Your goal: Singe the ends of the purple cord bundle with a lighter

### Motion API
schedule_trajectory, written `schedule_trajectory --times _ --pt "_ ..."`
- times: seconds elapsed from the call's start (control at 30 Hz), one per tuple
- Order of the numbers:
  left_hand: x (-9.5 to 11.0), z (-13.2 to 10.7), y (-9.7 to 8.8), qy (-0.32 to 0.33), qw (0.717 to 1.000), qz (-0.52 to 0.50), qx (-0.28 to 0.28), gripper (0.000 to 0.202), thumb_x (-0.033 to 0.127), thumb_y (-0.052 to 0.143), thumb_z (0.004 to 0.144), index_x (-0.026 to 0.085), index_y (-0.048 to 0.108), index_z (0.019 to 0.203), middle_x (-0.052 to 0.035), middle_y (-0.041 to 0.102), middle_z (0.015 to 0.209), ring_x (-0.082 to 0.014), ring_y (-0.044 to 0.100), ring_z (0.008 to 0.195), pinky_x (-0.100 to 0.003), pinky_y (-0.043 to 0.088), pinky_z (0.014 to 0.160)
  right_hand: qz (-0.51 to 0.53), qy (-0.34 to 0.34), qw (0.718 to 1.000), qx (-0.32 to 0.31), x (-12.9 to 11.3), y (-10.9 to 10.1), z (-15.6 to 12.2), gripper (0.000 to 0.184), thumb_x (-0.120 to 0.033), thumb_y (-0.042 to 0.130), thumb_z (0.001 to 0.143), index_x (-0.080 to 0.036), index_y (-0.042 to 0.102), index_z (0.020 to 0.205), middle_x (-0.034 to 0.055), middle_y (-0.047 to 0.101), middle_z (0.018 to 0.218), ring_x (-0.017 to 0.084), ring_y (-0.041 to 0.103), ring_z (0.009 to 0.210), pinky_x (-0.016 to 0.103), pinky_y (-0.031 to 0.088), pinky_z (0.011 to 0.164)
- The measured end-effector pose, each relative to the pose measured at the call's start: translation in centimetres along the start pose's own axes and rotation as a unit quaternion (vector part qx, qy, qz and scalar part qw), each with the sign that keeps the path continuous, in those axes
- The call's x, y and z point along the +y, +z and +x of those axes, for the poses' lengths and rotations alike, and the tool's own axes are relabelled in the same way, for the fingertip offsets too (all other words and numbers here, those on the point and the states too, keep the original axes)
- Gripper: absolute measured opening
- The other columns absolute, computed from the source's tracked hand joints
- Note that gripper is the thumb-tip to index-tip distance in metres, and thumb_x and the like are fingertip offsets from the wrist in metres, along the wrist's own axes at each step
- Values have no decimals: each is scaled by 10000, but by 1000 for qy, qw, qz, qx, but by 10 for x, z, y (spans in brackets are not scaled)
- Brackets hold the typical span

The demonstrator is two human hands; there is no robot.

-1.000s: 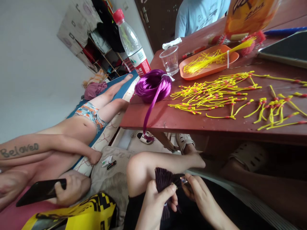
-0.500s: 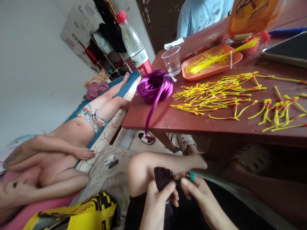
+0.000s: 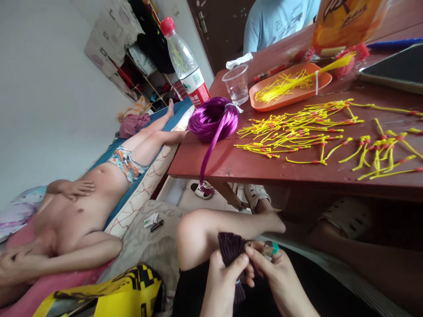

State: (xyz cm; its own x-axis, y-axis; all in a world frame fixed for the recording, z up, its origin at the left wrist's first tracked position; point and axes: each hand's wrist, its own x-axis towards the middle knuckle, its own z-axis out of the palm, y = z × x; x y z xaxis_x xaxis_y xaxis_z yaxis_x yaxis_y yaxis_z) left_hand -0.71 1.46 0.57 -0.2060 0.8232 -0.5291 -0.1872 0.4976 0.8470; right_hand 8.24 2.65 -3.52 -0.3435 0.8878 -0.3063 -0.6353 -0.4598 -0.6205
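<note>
Over my lap, my left hand is closed around a bundle of dark purple-brown cords. Their cut ends fan out above the thumb, and the lower ends hang below my hand, bound with a pale tie. My right hand is closed on what looks like a small lighter with a metal part and a green part. Its thumb and fingertips pinch close to the side of the bundle. What lies between those fingertips is too small to make out.
On the red table are yellow knotted cords, a purple cord coil, an orange tray, a plastic cup and a bottle. A person lies on the bed at left; another person's blue shirt shows behind the table.
Both my hands have shifted slightly right, and the lighter has turned in my right hand. The lying person's arm has moved onto the belly, and a bent leg has straightened.
</note>
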Motion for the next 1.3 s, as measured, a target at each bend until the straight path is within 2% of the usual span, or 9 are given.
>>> schedule_trajectory --times 0.1,0.3,0.43,0.6,0.67,0.87,1.0,1.17,1.3 --pt "1 -1 4 2 1000 -10 9 176 238 678 625 81 662 704 -19 603 501 -97 525 430 -180 424 398 6 3 1000 26 1 -2 1 265 -341 625 694 -149 515 549 -51 443 450 78 407 387 197 333 401" --pt "11 -5 9 44 991 -77 105 170 247 675 630 102 657 715 -81 678 698 -161 610 617 -201 469 479 -55 12 993 99 9 -9 5 274 -379 669 621 -134 555 575 -84 349 401 58 263 397 191 229 400" --pt "11 -5 5 57 993 -78 72 136 244 635 681 108 628 684 -54 645 650 -135 585 596 -174 436 437 -66 85 993 51 11 -13 8 275 -396 640 626 -134 560 598 -82 349 397 53 227 378 195 205 381" --pt "9 -3 1 29 998 -37 35 126 220 616 699 116 584 635 -16 586 541 -111 536 515 -170 407 398 -121 -23 978 167 -5 -20 9 266 -354 670 595 -132 602 723 -82 349 431 62 269 398 197 201 382" --pt "8 -3 1 12 1000 -17 22 128 219 622 691 111 580 637 -19 586 523 -111 531 496 -178 411 403 -126 -39 982 132 -12 -20 8 269 -336 687 590 -123 620 739 -80 350 432 63 285 406 200 210 388" --pt "10 -7 8 -7 1000 0 -27 141 229 628 661 89 622 678 -15 568 483 -103 507 447 -182 394 397 -64 25 997 -32 -14 -10 2 228 -332 613 708 -111 600 761 -57 441 377 50 316 353 195 192 372" --pt "12 -6 10 -7 1000 8 -14 166 260 637 652 94 631 637 -18 570 476 -103 506 435 -187 389 403 -59 11 998 -23 -11 -8 2 247 -333 619 706 -120 559 596 -50 439 394 46 321 351 197 202 370" --pt "6 -2 5 21 999 36 22 222 272 638 660 102 598 524 -13 562 461 -90 500 402 -192 380 422 -67 11 997 46 -10 -6 2 258 -354 676 633 -117 580 596 -54 445 390 41 280 353 188 186 360" --pt "-1 0 2 22 999 27 35 204 275 649 648 113 595 536 0 549 449 -102 505 410 -199 385 418 -54 16 997 48 -10 -3 1 254 -360 681 618 -130 586 566 -43 483 398 51 324 343 184 204 356"
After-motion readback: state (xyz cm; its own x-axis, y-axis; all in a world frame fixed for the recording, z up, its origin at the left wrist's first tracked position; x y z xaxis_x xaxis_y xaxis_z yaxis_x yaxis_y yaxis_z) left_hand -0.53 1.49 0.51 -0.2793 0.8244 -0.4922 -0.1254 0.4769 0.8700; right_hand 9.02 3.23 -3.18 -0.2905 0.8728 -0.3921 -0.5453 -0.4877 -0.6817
